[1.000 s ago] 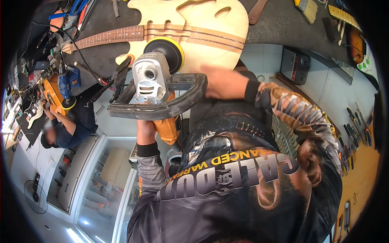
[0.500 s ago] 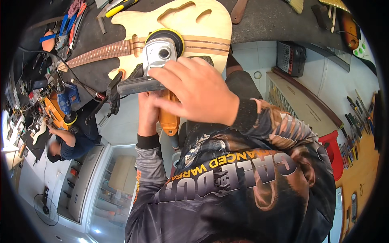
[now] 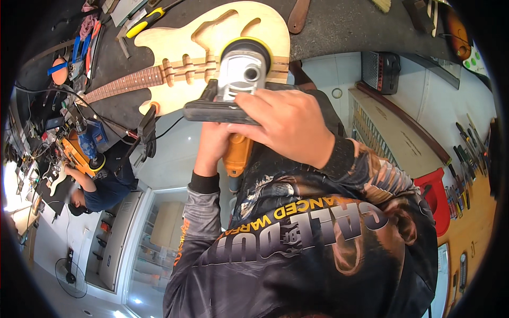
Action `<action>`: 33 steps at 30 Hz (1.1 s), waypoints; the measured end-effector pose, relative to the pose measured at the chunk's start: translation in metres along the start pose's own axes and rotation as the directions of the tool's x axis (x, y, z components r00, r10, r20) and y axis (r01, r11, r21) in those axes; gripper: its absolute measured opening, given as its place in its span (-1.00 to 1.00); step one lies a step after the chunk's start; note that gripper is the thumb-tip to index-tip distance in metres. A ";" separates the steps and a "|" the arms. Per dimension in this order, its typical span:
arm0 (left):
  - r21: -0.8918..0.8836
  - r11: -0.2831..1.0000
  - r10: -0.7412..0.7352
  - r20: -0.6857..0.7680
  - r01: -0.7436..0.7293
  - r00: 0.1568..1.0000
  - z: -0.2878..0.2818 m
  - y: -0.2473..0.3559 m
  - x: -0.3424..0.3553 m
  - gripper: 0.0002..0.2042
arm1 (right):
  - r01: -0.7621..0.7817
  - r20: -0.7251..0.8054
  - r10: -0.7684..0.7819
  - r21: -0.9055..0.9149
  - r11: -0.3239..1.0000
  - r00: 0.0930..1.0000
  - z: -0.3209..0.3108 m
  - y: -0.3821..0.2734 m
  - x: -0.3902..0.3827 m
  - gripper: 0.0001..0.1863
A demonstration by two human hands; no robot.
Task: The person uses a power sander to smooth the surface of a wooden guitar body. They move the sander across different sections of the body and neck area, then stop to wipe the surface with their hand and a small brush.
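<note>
An orange-bodied electric polisher [image 3: 243, 74] with a silver head, a black D-handle and a round yellow-rimmed pad rests over a pale wooden guitar body [image 3: 175, 43]. Its pad covers part of the body's dark centre stripes, toward the tail end. My right hand [image 3: 291, 124] is closed on the polisher where the D-handle meets the silver head. Lower down, my left hand [image 3: 213, 146] wraps round the orange body, its fingers partly hidden by the handle and the tool. A fretted guitar neck [image 3: 130, 79] runs off to the left.
A black clamp [image 3: 147, 130] grips the guitar's near edge by the bench [image 3: 339, 32]. A yellow-handled tool [image 3: 146, 22] lies beyond the body, a brown wooden piece [image 3: 299, 16] to its right. Another person [image 3: 106, 188] works at the far left. An amplifier [image 3: 380, 71] stands at right.
Both hands and the polisher have moved right along the guitar body, toward its tail end. Slots in the centre stripes that the pad covered now show. The whole view has shifted slightly.
</note>
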State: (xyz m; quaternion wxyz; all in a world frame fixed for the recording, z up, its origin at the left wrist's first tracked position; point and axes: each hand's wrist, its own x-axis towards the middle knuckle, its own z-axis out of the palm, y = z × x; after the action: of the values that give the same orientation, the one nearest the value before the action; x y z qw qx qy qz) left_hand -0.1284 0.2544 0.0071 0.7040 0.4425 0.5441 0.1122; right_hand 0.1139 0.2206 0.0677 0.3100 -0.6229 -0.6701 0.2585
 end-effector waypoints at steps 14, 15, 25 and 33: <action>0.055 0.995 -0.089 0.056 0.086 0.994 0.016 0.006 0.006 -0.47 | -0.082 0.025 0.081 0.045 0.996 0.996 -0.018 0.007 -0.014 -0.57; 0.101 0.991 -0.096 0.093 0.086 0.991 0.018 0.007 0.007 -0.46 | -0.084 0.024 0.083 0.046 0.995 0.996 -0.018 0.008 -0.015 -0.57; 0.135 0.990 -0.047 -0.007 0.047 0.999 -0.001 0.001 0.006 -0.57 | -0.020 0.020 0.019 0.063 0.998 1.000 -0.011 0.006 0.005 -0.55; 0.063 0.996 -0.070 0.037 0.068 0.997 0.013 0.004 0.003 -0.44 | -0.053 0.101 0.047 0.055 0.997 0.994 -0.020 0.007 -0.004 -0.54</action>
State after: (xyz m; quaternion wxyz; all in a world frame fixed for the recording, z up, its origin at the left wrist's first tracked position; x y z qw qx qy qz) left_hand -0.1141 0.2523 0.0082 0.7040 0.4472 0.5481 0.0622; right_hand 0.1336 0.2165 0.0764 0.2876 -0.6167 -0.6610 0.3162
